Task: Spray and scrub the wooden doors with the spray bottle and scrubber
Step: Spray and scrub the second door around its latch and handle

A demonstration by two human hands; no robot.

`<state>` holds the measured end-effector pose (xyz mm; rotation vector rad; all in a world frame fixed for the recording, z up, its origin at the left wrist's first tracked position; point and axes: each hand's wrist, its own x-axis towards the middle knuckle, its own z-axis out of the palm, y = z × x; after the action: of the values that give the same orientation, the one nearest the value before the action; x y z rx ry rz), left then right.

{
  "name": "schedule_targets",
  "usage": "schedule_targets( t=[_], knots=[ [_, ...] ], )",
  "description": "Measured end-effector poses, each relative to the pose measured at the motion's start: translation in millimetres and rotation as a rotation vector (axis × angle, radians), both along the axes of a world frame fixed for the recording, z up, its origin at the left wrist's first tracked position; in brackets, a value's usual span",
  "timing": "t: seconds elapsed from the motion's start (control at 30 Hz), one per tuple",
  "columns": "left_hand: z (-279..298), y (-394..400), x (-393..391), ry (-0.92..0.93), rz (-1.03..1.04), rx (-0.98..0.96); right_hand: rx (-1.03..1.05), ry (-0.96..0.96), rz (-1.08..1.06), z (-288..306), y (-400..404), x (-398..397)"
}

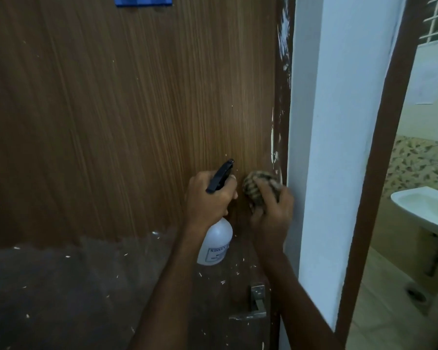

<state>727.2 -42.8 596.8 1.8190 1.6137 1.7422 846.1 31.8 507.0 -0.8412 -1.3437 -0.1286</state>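
The right hand (271, 213) is closed around a round, wiry scrubber (257, 189), pressing it against a wooden door (127, 117) close to the door's right edge. Just to its left, the left hand (209, 198) grips the neck of a spray bottle (216, 245), a finger near the black trigger head (220, 176), which points up at the door. The bottle's white body hangs below the fist, with a printed label too blurred to read.

The door fills the left and centre, brown with fine vertical grain. Its lower part looks darker, flecked with pale specks. White smears run along the right edge and frame (283, 97). A metal handle (257, 303) sits below the hands. Right of the frame stands a pale wall (321, 147), then an open doorway showing a white sink (425, 210) and tiled floor.
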Motion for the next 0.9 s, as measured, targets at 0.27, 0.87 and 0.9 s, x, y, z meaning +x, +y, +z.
schedule_targets(
  t=[0.27,0.87,0.9],
  knots=[
    [-15,11,0,-0.04,-0.016,-0.031,0.04,-0.007,-0.01,4,16,6],
    [-119,10,0,-0.082,-0.037,-0.072,-0.092,-0.238,0.123,-121,-7,12],
    [-125,9,0,-0.079,-0.033,-0.089,-0.071,-0.213,0.141,-109,-4,14]
  ],
)
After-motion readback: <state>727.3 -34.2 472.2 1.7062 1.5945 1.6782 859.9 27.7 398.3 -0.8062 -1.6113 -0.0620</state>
